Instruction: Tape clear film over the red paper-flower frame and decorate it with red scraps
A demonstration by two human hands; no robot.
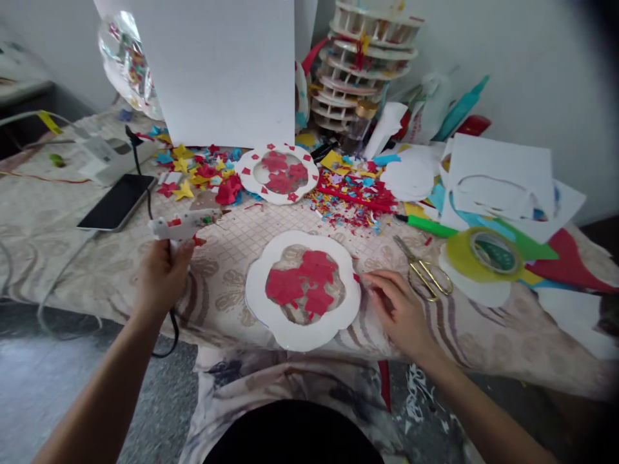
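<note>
My left hand is wrapped round the handle of a white hot glue gun, whose nozzle points right above the cloth. In front of me lies a white scalloped paper ring with red paper flower shapes on the clear film in its opening. At the ring's right edge, my right hand has its fingertips pinched together at a small red paper piece. Gold-handled scissors rest just beyond this hand. Farther back is a similar white ring with red pieces round its rim.
Paper scraps and cut stars lie along the back, before a white board and a tiered stand. A phone and power strip sit left. Yellow tape, a green pen and paper sheets lie right.
</note>
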